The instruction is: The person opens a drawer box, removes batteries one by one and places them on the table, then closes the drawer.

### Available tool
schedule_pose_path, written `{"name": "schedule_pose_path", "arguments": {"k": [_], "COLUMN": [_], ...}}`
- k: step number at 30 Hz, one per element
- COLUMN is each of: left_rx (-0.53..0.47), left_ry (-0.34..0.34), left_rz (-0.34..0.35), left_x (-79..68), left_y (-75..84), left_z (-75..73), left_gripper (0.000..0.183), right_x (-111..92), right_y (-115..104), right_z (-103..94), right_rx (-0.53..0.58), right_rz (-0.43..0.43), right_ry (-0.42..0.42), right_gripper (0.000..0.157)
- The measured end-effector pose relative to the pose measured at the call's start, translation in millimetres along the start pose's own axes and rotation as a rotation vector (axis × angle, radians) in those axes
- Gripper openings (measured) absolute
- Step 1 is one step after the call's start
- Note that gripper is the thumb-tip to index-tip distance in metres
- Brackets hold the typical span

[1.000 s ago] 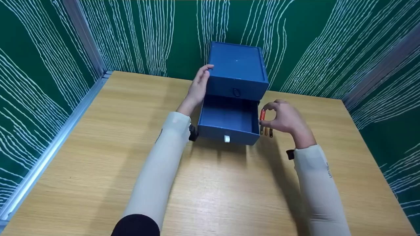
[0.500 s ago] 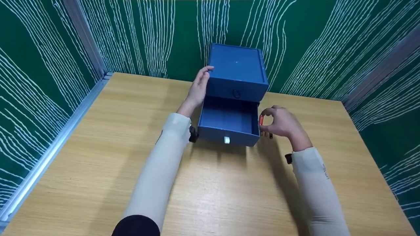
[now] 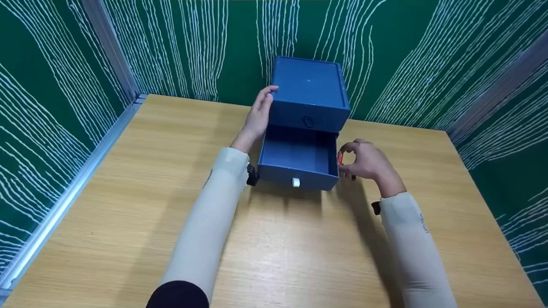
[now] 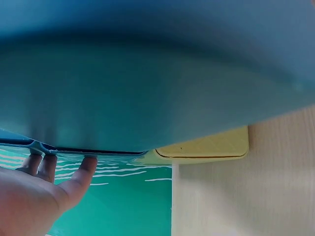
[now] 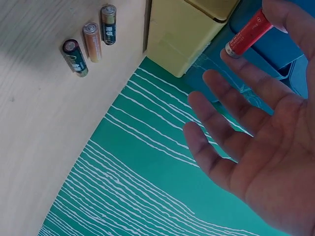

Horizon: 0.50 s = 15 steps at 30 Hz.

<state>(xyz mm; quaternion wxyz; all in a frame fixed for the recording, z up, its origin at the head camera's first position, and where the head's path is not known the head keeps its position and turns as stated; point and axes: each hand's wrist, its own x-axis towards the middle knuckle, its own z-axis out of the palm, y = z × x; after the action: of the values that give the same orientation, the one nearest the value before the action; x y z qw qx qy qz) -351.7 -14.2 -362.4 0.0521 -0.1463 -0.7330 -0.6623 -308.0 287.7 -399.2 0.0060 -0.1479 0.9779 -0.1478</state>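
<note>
A blue drawer cabinet [image 3: 310,83] stands at the back of the table, and its lower blue drawer [image 3: 295,154] is pulled out, with a bare floor inside. My left hand [image 3: 257,117] lies along the cabinet's left side, its fingertips near the top edge; in the left wrist view its fingers [image 4: 78,179] touch the blue wall. Just right of the open drawer, my right hand [image 3: 368,159] pinches a red battery [image 5: 250,33] by its ends between thumb and index finger. The other fingers of that hand are spread.
On the table right of the cabinet, a dark green battery [image 5: 75,58], an orange one [image 5: 92,42] and a dark one with a gold end [image 5: 109,24] stand together. A yellow box section [image 5: 184,37] sits under the blue drawers. Green walls [image 3: 244,47] enclose the table.
My right hand has moved slightly toward me and left with the red battery, closer to the drawer's right wall. My left hand stays against the cabinet.
</note>
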Motion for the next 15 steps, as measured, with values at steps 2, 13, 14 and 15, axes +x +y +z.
{"name": "schedule_pose_path", "arguments": {"k": [2, 13, 14, 15], "left_rx": [0.001, -0.001, 0.001, -0.002], "left_ry": [0.001, -0.002, -0.004, -0.007], "left_rz": [0.008, 0.021, 0.023, 0.021], "left_x": [0.4, 12.0, 11.2, 10.1], "left_y": [0.8, -18.0, -17.6, -16.3], "left_z": [-0.3, -1.5, -1.6, -1.9], "left_gripper": [0.035, 0.035, 0.035, 0.035], "right_x": [1, 2, 2, 2], "right_y": [0, 4, 4, 5], "right_z": [-0.5, 2.6, 3.2, 3.8], "right_rx": [0.007, 0.026, 0.026, 0.028], "right_rz": [0.008, 0.048, 0.049, 0.052], "right_ry": [-0.012, -0.043, -0.043, -0.042], "right_gripper": [0.049, 0.047, 0.047, 0.048]}}
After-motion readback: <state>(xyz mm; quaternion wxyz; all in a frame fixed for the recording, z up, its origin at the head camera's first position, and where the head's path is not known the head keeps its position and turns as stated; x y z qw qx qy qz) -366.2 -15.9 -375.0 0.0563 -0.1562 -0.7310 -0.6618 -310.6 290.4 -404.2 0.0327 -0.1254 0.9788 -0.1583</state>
